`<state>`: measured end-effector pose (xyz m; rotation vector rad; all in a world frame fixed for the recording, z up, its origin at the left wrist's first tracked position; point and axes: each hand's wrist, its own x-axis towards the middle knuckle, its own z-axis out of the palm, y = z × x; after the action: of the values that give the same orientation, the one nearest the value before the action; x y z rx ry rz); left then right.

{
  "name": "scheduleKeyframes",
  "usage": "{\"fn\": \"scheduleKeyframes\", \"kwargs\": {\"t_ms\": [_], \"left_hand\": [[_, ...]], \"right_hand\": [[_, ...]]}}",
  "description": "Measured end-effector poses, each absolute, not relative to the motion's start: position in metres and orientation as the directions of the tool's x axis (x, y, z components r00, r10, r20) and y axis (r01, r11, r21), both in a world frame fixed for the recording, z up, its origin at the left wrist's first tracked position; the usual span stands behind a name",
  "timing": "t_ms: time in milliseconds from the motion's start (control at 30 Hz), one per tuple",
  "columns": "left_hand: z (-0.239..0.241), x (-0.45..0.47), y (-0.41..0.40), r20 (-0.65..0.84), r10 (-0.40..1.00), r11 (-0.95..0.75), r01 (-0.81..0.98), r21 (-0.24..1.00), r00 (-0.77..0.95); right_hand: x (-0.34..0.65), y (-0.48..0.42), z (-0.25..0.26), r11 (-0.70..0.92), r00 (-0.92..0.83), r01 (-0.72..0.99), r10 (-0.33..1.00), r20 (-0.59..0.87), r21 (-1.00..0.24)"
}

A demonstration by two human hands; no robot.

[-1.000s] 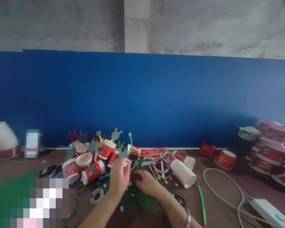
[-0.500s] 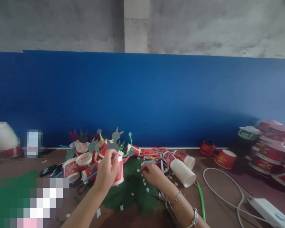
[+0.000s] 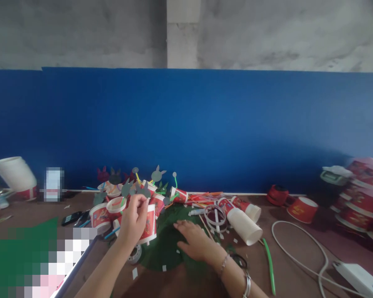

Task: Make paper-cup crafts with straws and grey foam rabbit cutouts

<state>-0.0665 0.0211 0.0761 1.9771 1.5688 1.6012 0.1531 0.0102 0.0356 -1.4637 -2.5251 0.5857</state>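
My left hand [image 3: 136,219] is closed on a red and white paper cup [image 3: 151,223], holding it upright just above the table. Fingers hide the cup's left side and part of its top. Palm down over a dark green sheet [image 3: 164,252], my right hand [image 3: 194,240] has its fingers stretched out and holds nothing. Small white paper scraps [image 3: 164,268] lie around the sheet. Below the cup, partly behind my left wrist, is a roll of tape [image 3: 134,254]. Black scissor handles [image 3: 238,260] show beside my right wrist.
Several decorated cups [image 3: 100,217] with straws and grey rabbit cutouts [image 3: 158,173] crowd the back left. Orange straws [image 3: 205,198], a clear tape ring [image 3: 215,218] and stacked white cups [image 3: 245,227] lie right of centre. Farther right are a cable [image 3: 313,240], power strip [image 3: 360,277] and cup piles [image 3: 360,198].
My right hand's fingers have gone from curled to stretched out, and fewer scraps show on the green sheet. My left hand still holds the cup. The view has shifted slightly.
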Motion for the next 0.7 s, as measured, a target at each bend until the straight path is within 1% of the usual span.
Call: {"fn": "scheduleKeyframes", "kwargs": {"t_ms": [100,233,300,367,433,467,567,633,700], "left_hand": [[0.073,-0.065,0.020,0.604,0.791,-0.440,0.596,0.671,-0.097],[0.063,-0.060,0.018,0.596,0.798,-0.439,0.591,0.677,-0.089],[0.057,-0.057,0.015,0.595,0.800,-0.446,0.588,0.675,-0.076],[0.051,-0.054,0.012,0.589,0.806,-0.456,0.579,0.676,-0.054],[0.046,-0.052,0.010,0.585,0.810,-0.459,0.571,0.681,-0.046],[0.044,-0.052,0.010,0.586,0.809,-0.460,0.569,0.682,-0.049],[0.041,-0.053,0.011,0.596,0.799,-0.458,0.566,0.685,-0.075],[0.043,-0.057,0.012,0.605,0.790,-0.459,0.559,0.691,-0.099],[0.048,-0.061,0.014,0.611,0.780,-0.455,0.551,0.700,-0.133]], "right_hand": [[0.149,-0.003,0.039,0.484,-0.593,0.766,0.785,-0.176,-0.423],[0.149,-0.016,0.052,0.506,-0.656,0.726,0.713,-0.247,-0.467],[0.153,-0.015,0.059,0.479,-0.644,0.730,0.719,-0.259,-0.487],[0.160,-0.009,0.062,0.457,-0.610,0.749,0.759,-0.229,-0.480],[0.168,-0.003,0.063,0.451,-0.557,0.785,0.813,-0.168,-0.425],[0.172,0.000,0.063,0.437,-0.521,0.817,0.838,-0.159,-0.377],[0.178,0.003,0.060,0.392,-0.448,0.885,0.864,-0.229,-0.252],[0.177,0.001,0.059,0.384,-0.430,0.900,0.859,-0.279,-0.206],[0.174,-0.002,0.060,0.382,-0.419,0.907,0.861,-0.288,-0.175]]}}
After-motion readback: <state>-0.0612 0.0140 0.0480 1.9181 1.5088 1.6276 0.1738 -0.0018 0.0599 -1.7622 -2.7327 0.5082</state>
